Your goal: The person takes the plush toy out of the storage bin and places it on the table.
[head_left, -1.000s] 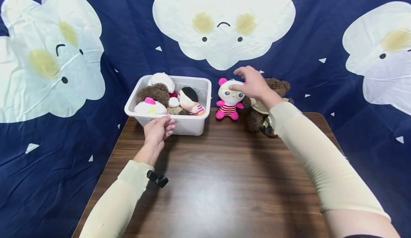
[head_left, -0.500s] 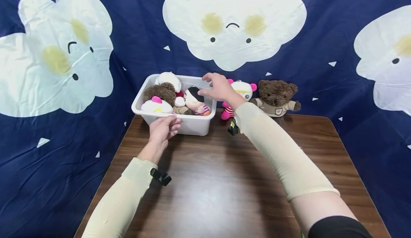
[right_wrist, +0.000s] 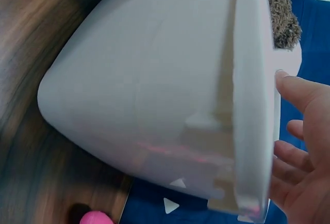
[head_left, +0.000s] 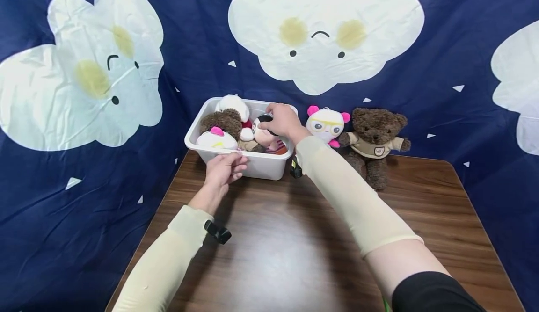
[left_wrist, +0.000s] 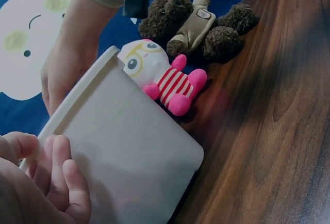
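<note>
A white plastic bin (head_left: pixel 265 167) full of stuffed toys stands at the table's back left. My left hand (head_left: pixel 222 169) grips its near rim, with the thumb at the top edge and fingers outside. My right hand (head_left: pixel 284 121) reaches in over the right side, thumb and fingers around the head of a black-haired doll (head_left: pixel 264 136). In the right wrist view the rim (right_wrist: pixel 252 100) hides what those fingers touch. Beside the doll lie a brown plush bear (head_left: pixel 227 121), a white plush with a pink ear (head_left: pixel 216 140) and a white fluffy plush (head_left: pixel 233 105).
Right of the bin sits a pink-and-white panda plush (head_left: pixel 325 124) in a striped outfit. Next to it a brown teddy bear (head_left: pixel 375 129) in a beige shirt sits against the dark blue cloud-print cloth (head_left: pixel 455 129). The wooden table (head_left: pixel 261 246) extends toward me.
My right hand has moved left from above the panda plush and down into the bin onto the black-haired doll. My left hand stays on the rim. The head view has turned left.
</note>
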`<move>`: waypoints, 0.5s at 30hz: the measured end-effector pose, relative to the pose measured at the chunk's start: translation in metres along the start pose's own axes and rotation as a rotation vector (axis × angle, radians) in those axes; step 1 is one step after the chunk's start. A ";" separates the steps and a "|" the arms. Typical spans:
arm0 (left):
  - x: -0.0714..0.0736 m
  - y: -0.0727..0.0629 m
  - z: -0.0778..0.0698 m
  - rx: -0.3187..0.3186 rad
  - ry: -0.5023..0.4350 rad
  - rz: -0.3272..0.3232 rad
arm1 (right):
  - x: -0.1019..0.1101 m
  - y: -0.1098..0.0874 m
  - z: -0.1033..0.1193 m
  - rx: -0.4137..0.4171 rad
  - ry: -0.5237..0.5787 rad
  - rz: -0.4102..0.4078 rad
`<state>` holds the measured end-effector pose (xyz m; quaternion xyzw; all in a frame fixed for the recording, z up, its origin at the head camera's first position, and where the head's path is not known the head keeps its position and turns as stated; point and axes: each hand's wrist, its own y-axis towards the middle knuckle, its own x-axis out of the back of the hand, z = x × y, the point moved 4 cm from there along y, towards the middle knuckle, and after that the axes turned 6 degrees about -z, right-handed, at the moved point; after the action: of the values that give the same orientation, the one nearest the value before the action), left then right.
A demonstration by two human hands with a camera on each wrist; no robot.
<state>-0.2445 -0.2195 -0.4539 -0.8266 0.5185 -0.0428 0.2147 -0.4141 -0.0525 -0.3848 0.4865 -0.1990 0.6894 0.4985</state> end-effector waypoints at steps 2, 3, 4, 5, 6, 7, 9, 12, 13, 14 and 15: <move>0.001 0.000 0.001 0.006 0.001 0.004 | -0.005 0.003 0.002 -0.011 0.006 0.015; 0.001 0.000 0.002 0.012 -0.001 0.006 | -0.008 0.004 0.003 -0.013 0.000 0.027; 0.001 0.000 0.002 0.017 -0.002 0.008 | -0.011 0.005 0.003 -0.015 -0.006 0.040; 0.001 0.000 0.003 0.024 -0.003 0.011 | -0.014 0.005 0.003 -0.021 -0.017 0.052; 0.001 0.000 0.004 0.031 -0.005 0.013 | -0.017 0.005 0.004 -0.026 -0.033 0.062; 0.000 0.000 0.004 0.037 -0.008 0.015 | -0.019 0.006 0.003 -0.032 -0.047 0.069; -0.001 0.000 0.005 0.044 -0.014 0.015 | -0.022 0.006 0.004 -0.035 -0.088 0.069; -0.001 -0.001 0.005 0.045 -0.024 0.003 | -0.024 0.008 0.004 -0.035 -0.135 0.055; -0.001 -0.001 0.004 0.044 -0.030 -0.002 | -0.024 0.008 0.004 -0.034 -0.144 0.048; -0.001 -0.001 0.004 0.045 -0.036 -0.008 | -0.023 0.009 0.004 -0.032 -0.152 0.043; -0.001 -0.001 0.003 0.045 -0.042 -0.012 | -0.023 0.010 0.005 -0.032 -0.155 0.041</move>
<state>-0.2430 -0.2175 -0.4563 -0.8254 0.5077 -0.0385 0.2439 -0.4200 -0.0715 -0.4008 0.5260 -0.2578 0.6565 0.4752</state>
